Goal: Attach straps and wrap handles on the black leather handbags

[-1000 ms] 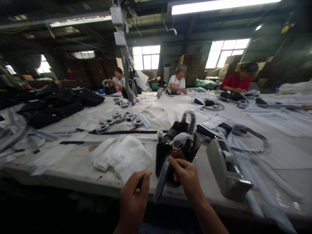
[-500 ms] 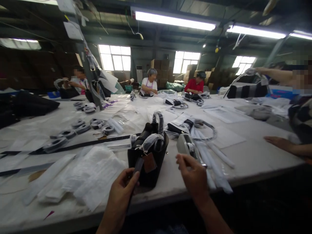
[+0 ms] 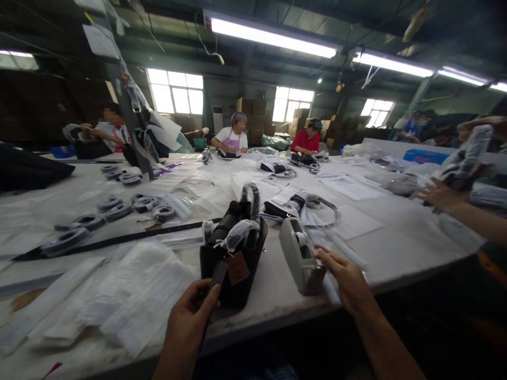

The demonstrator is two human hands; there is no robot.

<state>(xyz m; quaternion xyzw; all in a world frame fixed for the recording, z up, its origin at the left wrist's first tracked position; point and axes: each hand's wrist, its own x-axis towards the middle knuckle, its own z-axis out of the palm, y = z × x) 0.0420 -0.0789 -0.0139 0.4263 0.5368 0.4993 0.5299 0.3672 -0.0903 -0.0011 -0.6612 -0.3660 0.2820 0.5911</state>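
My left hand [image 3: 190,316] is closed around a flat black strap [image 3: 219,273], thumb on top; the strap's end points up in front of a black handbag [image 3: 233,293]. This bag stands upright near the table edge. Its arched handle [image 3: 250,195] is wrapped in clear plastic, white wrapping shows at the opening, and a brown tag [image 3: 237,267] hangs on the front. To the right of the bag stands a grey tape dispenser [image 3: 291,253] with a roll in it. My right hand [image 3: 344,277] is at the dispenser's right side, fingers stretched forward; whether they touch tape is unclear.
A pile of white wrapping sheets [image 3: 138,295] lies left of the bag. Behind it are several coiled wrapped straps [image 3: 111,206] and a long black strap [image 3: 119,239]. A second bag [image 3: 277,208] lies behind the dispenser. A co-worker's hand [image 3: 441,195] is at the right.
My right hand has moved right, from in front of the dispenser to its right side, and its fingers have loosened from a pinch. The view has turned slightly right. My left hand still holds the strap.
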